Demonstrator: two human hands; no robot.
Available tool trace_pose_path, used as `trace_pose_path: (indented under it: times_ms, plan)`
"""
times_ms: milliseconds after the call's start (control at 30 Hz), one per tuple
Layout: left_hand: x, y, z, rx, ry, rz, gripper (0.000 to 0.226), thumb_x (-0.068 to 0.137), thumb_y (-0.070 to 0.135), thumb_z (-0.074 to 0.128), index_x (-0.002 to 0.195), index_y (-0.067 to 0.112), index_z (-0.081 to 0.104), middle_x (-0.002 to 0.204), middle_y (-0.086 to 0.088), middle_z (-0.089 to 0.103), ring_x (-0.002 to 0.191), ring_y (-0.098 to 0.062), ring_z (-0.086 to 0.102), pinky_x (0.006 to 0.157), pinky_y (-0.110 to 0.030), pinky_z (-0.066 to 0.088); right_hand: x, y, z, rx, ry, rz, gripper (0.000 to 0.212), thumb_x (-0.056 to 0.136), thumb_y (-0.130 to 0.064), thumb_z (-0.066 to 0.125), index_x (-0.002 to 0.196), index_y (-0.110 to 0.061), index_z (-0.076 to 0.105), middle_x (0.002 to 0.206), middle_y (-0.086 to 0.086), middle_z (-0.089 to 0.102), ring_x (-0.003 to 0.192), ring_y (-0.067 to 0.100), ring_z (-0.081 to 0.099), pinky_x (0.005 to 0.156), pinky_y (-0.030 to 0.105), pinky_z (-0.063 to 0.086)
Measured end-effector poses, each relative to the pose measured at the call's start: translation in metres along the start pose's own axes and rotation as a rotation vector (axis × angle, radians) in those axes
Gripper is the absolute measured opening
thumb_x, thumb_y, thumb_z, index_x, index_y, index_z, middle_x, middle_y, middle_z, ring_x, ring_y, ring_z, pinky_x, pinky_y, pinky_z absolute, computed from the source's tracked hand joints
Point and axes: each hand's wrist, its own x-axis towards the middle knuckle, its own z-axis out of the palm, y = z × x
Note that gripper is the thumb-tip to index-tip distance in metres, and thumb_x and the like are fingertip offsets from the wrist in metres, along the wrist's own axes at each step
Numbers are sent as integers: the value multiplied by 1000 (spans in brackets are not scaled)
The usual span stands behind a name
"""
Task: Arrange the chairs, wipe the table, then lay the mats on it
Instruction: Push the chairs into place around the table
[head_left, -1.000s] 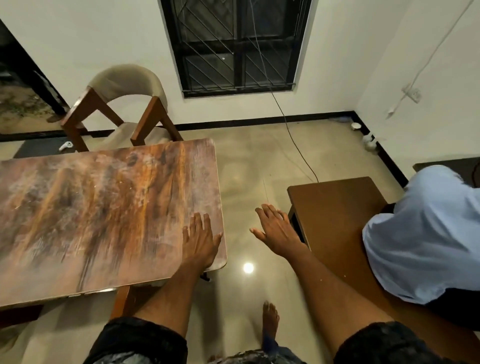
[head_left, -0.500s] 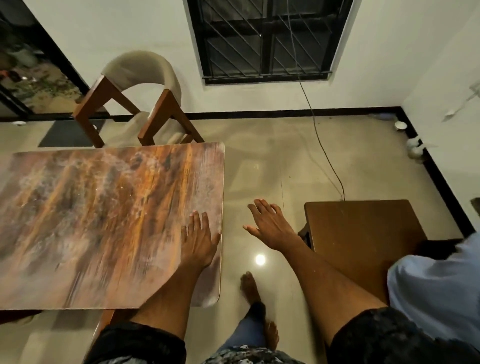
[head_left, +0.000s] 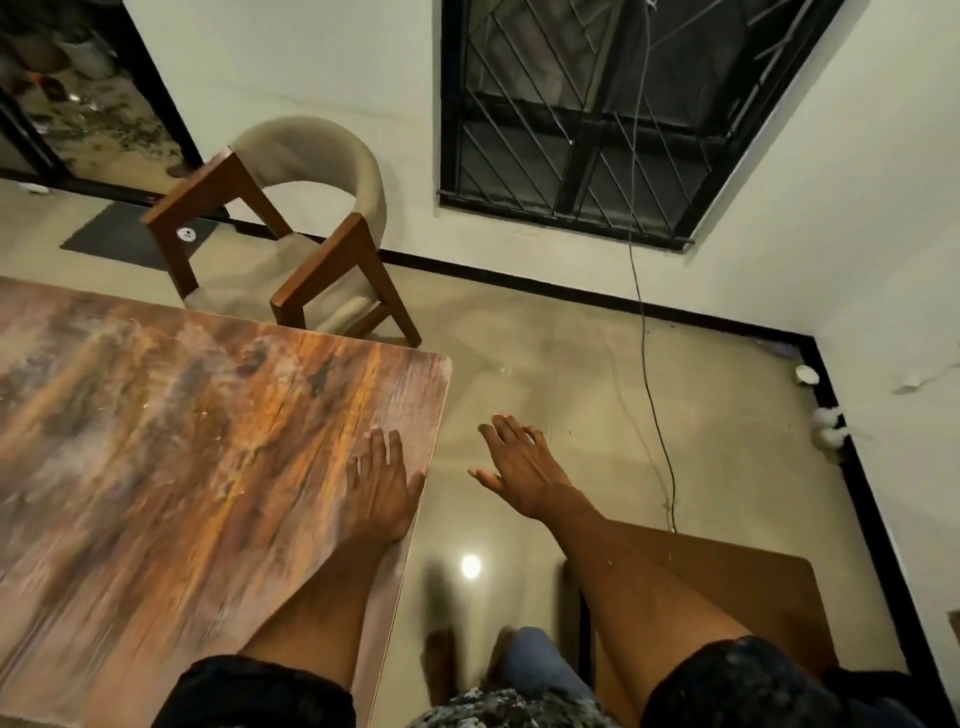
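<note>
A wooden table (head_left: 171, 441) with a streaked orange-brown top fills the left of the view. My left hand (head_left: 382, 480) rests flat on the top near its right edge, fingers straight. My right hand (head_left: 519, 465) hovers open over the floor to the right of the table, holding nothing. A chair (head_left: 296, 234) with a beige curved back and brown wooden arms stands at the table's far end, close to the wall. No mats or cloth are in view.
A second brown wooden surface (head_left: 748, 587) sits at the lower right under my right forearm. A thin cable (head_left: 647, 353) hangs from the barred window (head_left: 597, 119) down to the floor. A dark floor mat (head_left: 124, 236) lies by the doorway. Small white objects (head_left: 826, 431) sit along the right skirting.
The view has swung left and forward: the light blue cloth at the right has left the frame and the chair appears closer. My left hand stays flat on the table; my right hand stays open.
</note>
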Motion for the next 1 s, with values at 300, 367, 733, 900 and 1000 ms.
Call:
trace_pose_path:
  times_ms: [300, 367, 733, 900, 1000]
  plan:
    - [111, 25, -21, 42, 122, -18, 96, 93, 71, -22, 168, 12, -8, 177, -16, -8, 166, -35, -2, 126, -44, -16, 122, 64, -21, 13, -5, -101, 69, 109, -57, 40, 161, -12, 30, 172, 18, 26, 162, 33, 19, 127, 50, 22]
    - [144, 30, -18, 77, 147, -23, 81, 105, 63, 0, 166, 11, -4, 177, -17, -1, 164, -38, 12, 131, -46, -9, 146, 87, -29, 30, -6, -99, 70, 109, -58, 39, 162, -13, 29, 173, 18, 24, 163, 32, 17, 128, 50, 20]
    - [254, 91, -67, 35, 76, -196, 84, 107, 64, 12, 169, 14, -11, 176, -12, -22, 164, -30, -18, 135, -50, 1, 273, 175, -75, 47, -27, -179, 69, 109, -57, 39, 162, -13, 30, 173, 18, 23, 163, 32, 17, 128, 50, 19]
    - [298, 101, -70, -26, 26, -251, 84, 107, 65, 12, 169, 14, -11, 175, -12, -23, 164, -30, -17, 135, -51, -2, 321, 197, -71, 47, -77, -217, 68, 110, -58, 37, 162, -14, 30, 173, 17, 23, 164, 31, 16, 128, 49, 18]
    - [334, 105, -84, -42, 9, -253, 81, 110, 61, 16, 168, 14, -15, 174, -12, -27, 162, -29, -22, 133, -48, -7, 357, 210, -75, 44, -101, -222, 69, 109, -58, 37, 162, -14, 29, 173, 17, 23, 164, 30, 14, 128, 49, 18]
